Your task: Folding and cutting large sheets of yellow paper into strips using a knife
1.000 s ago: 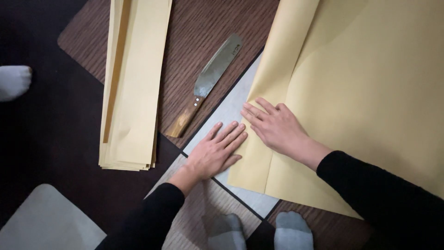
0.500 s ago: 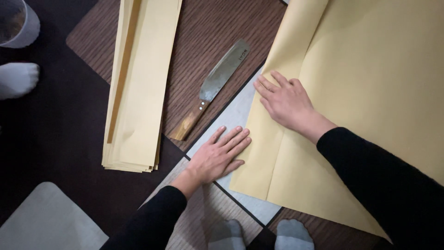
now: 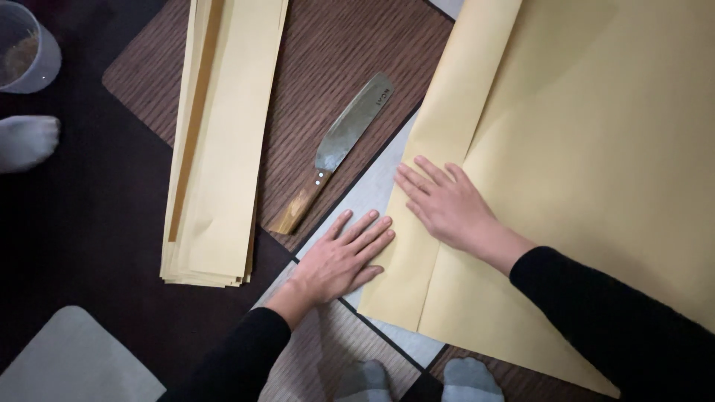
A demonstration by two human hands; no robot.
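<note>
Head view shows the fingers (image 3: 428, 182) of the right hand (image 3: 447, 205) spread flat, clamped on nothing, pressing the folded edge of a large yellow paper sheet (image 3: 588, 171) on the floor; the left hand (image 3: 339, 257) lies flat, fingers apart, at the sheet's lower fold; the paper looks light, thin, easily creased, best held by its edges; a wooden-handled knife (image 3: 339, 145) and a stack of folded sheets (image 3: 220, 141) lie nearby.

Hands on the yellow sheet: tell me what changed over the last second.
The right hand slid away from the left, farther along the folded edge of the large yellow sheet, pressing flat. The left hand stayed flat at the near end of the fold. Nothing was gripped or released. The knife and the stack of yellow strips lie as before.
</note>
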